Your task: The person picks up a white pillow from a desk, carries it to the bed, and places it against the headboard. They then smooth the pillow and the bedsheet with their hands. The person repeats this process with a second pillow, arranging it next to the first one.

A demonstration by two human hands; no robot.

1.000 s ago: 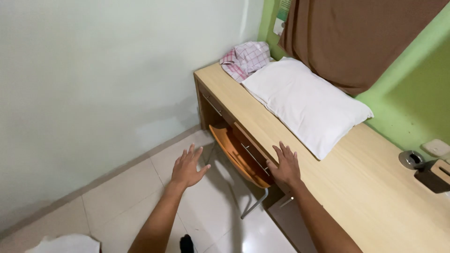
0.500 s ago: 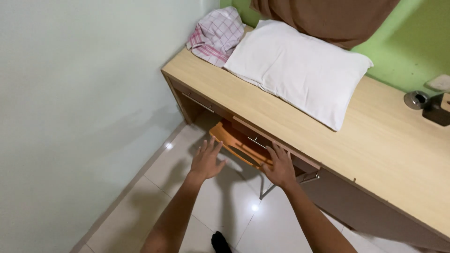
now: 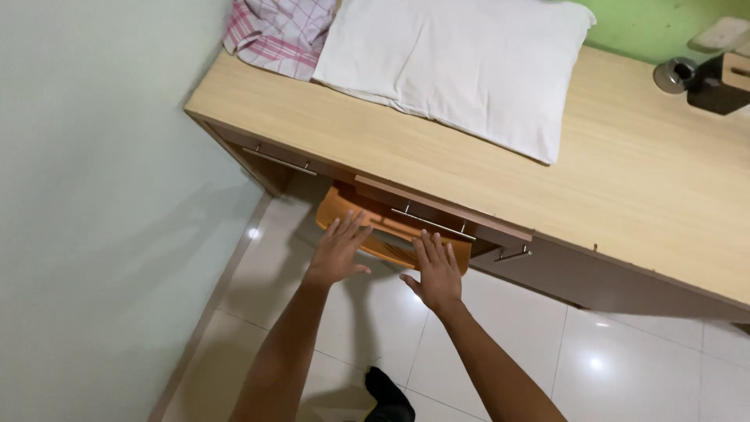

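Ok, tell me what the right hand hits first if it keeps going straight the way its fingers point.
Most likely the orange chair seat tucked under the desk: the right hand, fingers spread, points at its front edge. The drawer front with its metal handle lies just above; depth is unclear.

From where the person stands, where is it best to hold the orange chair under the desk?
Probably the orange chair by its curved back edge, taken from the front with the left hand and right hand; only that edge juts out beneath the desk.
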